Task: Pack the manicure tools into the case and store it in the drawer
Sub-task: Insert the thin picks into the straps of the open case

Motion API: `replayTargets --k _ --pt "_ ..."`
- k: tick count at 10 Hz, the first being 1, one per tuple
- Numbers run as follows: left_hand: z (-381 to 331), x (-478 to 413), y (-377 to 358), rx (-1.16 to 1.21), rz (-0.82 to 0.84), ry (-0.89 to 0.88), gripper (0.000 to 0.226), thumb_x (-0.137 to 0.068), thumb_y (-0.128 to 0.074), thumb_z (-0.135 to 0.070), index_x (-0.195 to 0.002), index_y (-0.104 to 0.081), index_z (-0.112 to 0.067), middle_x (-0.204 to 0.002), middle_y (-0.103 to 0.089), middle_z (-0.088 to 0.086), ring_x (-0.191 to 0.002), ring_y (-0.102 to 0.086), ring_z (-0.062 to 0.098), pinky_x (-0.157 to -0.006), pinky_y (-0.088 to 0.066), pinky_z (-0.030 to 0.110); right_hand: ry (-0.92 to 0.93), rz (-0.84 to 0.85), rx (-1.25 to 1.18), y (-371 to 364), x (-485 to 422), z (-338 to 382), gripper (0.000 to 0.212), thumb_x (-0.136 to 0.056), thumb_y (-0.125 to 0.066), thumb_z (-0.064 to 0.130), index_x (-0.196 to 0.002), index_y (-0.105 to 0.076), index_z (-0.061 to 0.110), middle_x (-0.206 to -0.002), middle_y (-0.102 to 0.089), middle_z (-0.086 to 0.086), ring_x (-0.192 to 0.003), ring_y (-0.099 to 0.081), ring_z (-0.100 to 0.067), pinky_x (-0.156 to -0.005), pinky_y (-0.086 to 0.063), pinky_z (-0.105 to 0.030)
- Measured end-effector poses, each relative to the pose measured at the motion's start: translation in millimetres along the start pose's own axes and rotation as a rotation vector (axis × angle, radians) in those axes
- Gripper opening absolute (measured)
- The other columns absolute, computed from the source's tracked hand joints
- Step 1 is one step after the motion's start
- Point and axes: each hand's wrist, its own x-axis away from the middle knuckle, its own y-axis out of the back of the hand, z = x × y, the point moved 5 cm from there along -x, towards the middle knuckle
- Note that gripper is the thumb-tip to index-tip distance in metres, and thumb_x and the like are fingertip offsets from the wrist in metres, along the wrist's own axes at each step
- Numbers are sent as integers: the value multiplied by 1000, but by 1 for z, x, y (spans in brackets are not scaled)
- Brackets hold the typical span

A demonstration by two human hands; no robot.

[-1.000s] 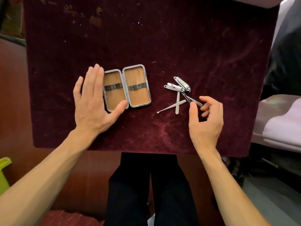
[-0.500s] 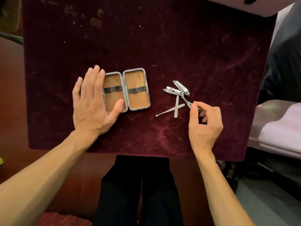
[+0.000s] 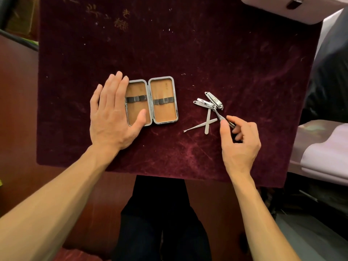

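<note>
Head view, near edge first: the right hand (image 3: pixel 239 142) is seen with thumb and forefinger pinched on the lower end of a slim tool (image 3: pixel 224 118), its long axis slanting up-left into the tool pile (image 3: pixel 209 108). The left hand (image 3: pixel 111 113) is laid flat, fingers straight, on the left half of the open case (image 3: pixel 163 99) (elastic bands bare, nothing packed yet). The case lies left of the pinched tool, so a leftward carry is called for.
</note>
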Motion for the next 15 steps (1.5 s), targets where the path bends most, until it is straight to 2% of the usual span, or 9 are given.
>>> replayTargets --k 2,5,6,7,8,9,10,12,15 --pt "0 0 1 6 1 11 82 -95 -46 -58 -161 -28 -12 -169 -27 7 -159 -23 23 -131 -15 46 -3 9 -9 -1 2 2 18 -93 -80 23 -111 -81 21 -91 -48 19 -78 -51 8 -72 -43 -5" --pt "-1 0 2 9 6 18 82 -94 -46 -58 -160 -28 -12 -169 -28 7 -158 -24 23 -130 -17 47 42 -61 -8 14 1 16 14 -95 -79 25 -109 -81 20 -103 -53 7 -83 -52 8 -75 -42 -4" --pt "-2 0 3 13 3 20 81 -94 -47 -56 -160 -28 -12 -169 -28 7 -158 -24 24 -130 -17 47 -55 -116 -31 17 -16 12 17 -97 -77 26 -112 -82 18 -101 -53 9 -83 -53 5 -74 -45 -9" --pt "-3 0 4 9 7 22 82 -94 -47 -56 -160 -28 -12 -169 -28 7 -158 -24 24 -130 -17 47 -142 -54 -38 9 -25 7 21 -98 -75 29 -118 -80 22 -106 -55 8 -94 -60 -10 -85 -54 -24" --pt "-4 0 4 5 9 22 82 -94 -47 -56 -160 -28 -12 -169 -28 7 -158 -24 24 -130 -17 46 -136 -29 -32 10 -19 8 27 -97 -75 31 -124 -77 28 -110 -56 7 -102 -62 -18 -90 -52 -26" --pt "-2 0 2 1 8 19 82 -94 -46 -57 -160 -27 -12 -169 -27 7 -158 -24 24 -130 -16 45 -58 -14 18 18 -5 10 25 -97 -77 28 -121 -78 26 -107 -59 9 -95 -61 -16 -80 -43 -9" --pt "-1 0 2 -4 1 17 82 -94 -46 -58 -160 -27 -13 -169 -28 7 -158 -24 24 -129 -16 45 -53 63 56 18 6 6 22 -96 -78 24 -118 -80 25 -104 -62 10 -91 -62 -14 -75 -42 -5" --pt "-1 0 2 -4 -3 20 82 -94 -47 -57 -160 -28 -13 -168 -28 7 -158 -24 24 -129 -17 45 -219 86 -34 15 11 -2 15 -94 -80 22 -109 -83 28 -103 -64 9 -77 -61 -5 -70 -46 -8" --pt "-2 0 2 4 3 23 82 -94 -48 -58 -160 -28 -13 -168 -28 7 -158 -24 24 -128 -19 46 -237 143 -10 17 9 5 13 -98 -75 22 -96 -75 35 -98 -66 10 -77 -62 -7 -75 -44 -4"
